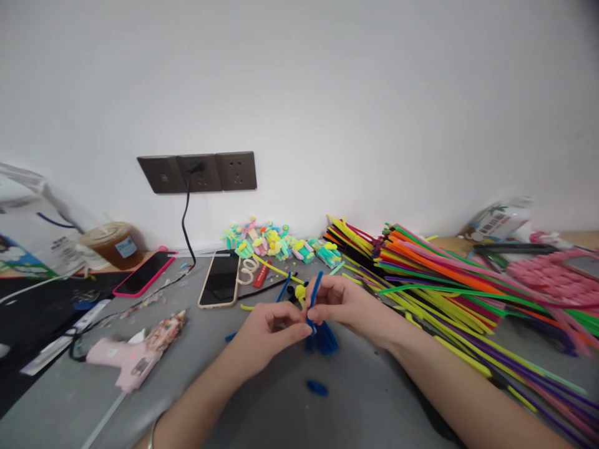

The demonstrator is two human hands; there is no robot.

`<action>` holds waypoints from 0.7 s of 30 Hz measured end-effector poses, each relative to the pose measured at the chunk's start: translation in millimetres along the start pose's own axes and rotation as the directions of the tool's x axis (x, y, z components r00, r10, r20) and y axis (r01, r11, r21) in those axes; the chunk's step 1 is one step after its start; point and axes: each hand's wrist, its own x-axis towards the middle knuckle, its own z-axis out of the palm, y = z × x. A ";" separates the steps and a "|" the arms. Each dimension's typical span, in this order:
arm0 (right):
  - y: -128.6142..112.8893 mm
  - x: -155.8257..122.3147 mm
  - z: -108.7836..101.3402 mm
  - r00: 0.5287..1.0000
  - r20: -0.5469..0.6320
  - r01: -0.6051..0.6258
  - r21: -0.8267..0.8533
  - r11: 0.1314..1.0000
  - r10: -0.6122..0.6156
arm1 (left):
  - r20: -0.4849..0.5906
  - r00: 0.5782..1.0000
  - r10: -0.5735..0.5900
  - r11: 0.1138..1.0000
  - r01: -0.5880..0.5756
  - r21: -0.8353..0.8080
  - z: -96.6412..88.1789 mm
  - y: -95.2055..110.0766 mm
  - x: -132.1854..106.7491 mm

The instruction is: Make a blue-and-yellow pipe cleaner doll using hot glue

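Just beyond small blue piece (317,388) on tabletop (262,408): blue fuzzy stick (317,289), standing nearly up, top leaning right. My right hand (344,305) pinches its middle, my left hand (272,333) lower down. Fingers (324,313) of both narrow, equally near.

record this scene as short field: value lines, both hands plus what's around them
left grip: fingertips at the lower part of a blue fuzzy strip; exact hold unclear
right grip: thumb and fingers pinching that strip, top end upward
nearby: blue bundle; loose blue piece on grey table
left side: pink glue gun, pink-cased phone, light-cased phone, lidded cup
right side: multicoloured fuzzy strips
along wall: pastel craft pieces
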 end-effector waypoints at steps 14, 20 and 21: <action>3.7 6.0 10.1 0.973 -0.214 0.071 -0.103 0.992 -0.091 | -0.252 0.941 0.224 0.915 -0.114 0.388 0.8 -5.4 1.2; 2.2 5.1 9.7 0.974 -0.208 0.066 -0.098 0.993 -0.085 | -0.239 0.922 0.305 0.870 -0.168 0.463 1.0 -5.5 0.7; 2.2 5.0 9.1 0.975 -0.206 0.063 -0.093 0.994 -0.081 | -0.241 0.919 0.311 0.869 -0.172 0.464 0.9 -5.5 0.7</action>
